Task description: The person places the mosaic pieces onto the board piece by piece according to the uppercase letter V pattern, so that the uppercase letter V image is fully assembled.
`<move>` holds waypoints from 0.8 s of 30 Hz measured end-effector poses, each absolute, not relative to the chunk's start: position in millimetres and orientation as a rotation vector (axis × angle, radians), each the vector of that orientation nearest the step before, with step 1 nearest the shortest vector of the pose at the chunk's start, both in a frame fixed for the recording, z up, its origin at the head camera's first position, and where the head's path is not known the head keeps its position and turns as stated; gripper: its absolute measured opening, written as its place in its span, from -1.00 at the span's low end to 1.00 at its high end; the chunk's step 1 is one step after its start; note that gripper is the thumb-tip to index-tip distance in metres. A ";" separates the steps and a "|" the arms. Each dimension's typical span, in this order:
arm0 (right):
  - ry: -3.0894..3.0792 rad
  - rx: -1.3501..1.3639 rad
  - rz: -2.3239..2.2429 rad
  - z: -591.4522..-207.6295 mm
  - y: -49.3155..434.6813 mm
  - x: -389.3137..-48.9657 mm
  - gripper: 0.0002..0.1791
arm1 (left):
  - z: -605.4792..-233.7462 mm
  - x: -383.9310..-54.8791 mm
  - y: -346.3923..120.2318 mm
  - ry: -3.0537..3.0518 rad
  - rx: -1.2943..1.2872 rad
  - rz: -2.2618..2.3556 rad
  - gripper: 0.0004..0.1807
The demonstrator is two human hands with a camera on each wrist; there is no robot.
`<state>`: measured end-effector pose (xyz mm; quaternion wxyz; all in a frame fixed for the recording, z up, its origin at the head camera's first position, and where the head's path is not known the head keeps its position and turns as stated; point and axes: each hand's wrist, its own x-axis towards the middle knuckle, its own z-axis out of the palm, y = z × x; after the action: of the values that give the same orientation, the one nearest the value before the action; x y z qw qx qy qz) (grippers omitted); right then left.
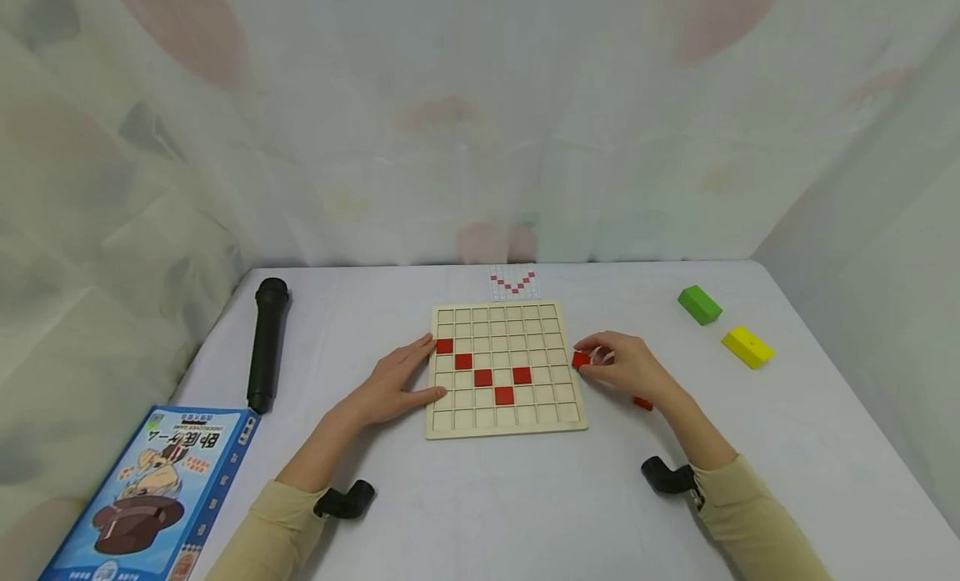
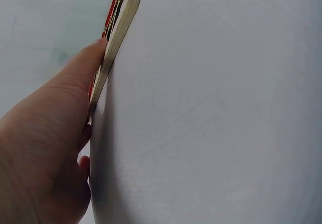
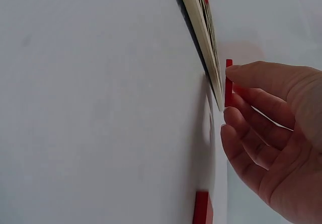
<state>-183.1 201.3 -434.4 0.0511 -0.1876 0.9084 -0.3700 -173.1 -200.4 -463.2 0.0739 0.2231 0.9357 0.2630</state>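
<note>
A pale wooden grid board (image 1: pixel 507 434) lies on the white table. Red square tiles (image 1: pixel 483 378) fill several of its cells, running down from the left in a diagonal with one stepping up at the right. My left hand (image 1: pixel 390 388) rests against the board's left edge, fingers extended and thumb (image 2: pixel 93 53) over the rim. Just off the right edge, my right hand (image 1: pixel 628 366) pinches a thin red tile (image 3: pixel 229 83) between thumb and fingertips. Another red piece (image 3: pixel 202 209) lies on the table beneath the right wrist, partly covered by it in the head view.
Behind the board lies a small pattern card (image 1: pixel 514 282) with red squares in a V. A green block (image 1: pixel 700 304) and a yellow block (image 1: pixel 747 348) sit at the right. On the left are a black microphone (image 1: pixel 267 343) and a blue picture box (image 1: pixel 153 489).
</note>
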 end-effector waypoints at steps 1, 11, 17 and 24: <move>2.757 -0.582 -1.133 -434.2 198.1 -184.1 -0.67 | -463.5 -173.3 -200.5 2.810 0.671 0.788 -0.02; 2.708 -0.606 -1.141 -434.9 172.7 -194.7 -0.69 | -464.2 -174.0 -201.0 2.814 0.683 0.789 -0.02; 2.693 -0.638 -1.135 -436.7 158.7 -199.9 -0.69 | -463.4 -173.8 -200.5 2.809 0.686 0.787 -0.03; 2.682 -0.650 -1.135 -439.0 148.8 -204.8 -0.69 | -464.1 -173.8 -201.0 2.807 0.689 0.793 -0.03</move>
<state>-204.8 148.8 -439.0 0.0790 -0.2172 0.8960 -0.3791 -173.8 -201.0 -464.1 0.0722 0.2293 0.9341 0.2639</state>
